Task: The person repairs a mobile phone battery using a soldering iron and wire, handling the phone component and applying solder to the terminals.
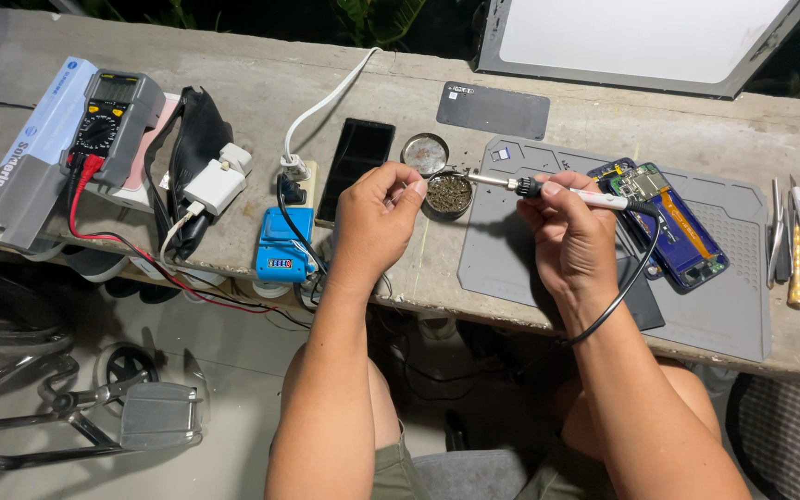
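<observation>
My right hand (567, 231) grips a slim soldering iron (548, 191) with a white handle and black cable, its metal tip pointing left over a round tin of brass tip-cleaning wool (449, 194). My left hand (377, 218) hovers just left of that tin, fingers pinched together beside the iron's tip; whether something thin is between them I cannot tell. The tin's lid (425, 153) lies just behind. An opened phone with exposed board and blue frame (673, 227) rests on a grey work mat (733, 278) to the right.
A black phone screen (356, 167) and grey back cover (493, 111) lie on the concrete bench (233, 74). A multimeter (113, 120) with red and black leads sits left, near a white charger (215, 181) and blue device (281, 245). Hand tools (798, 241) lie far right.
</observation>
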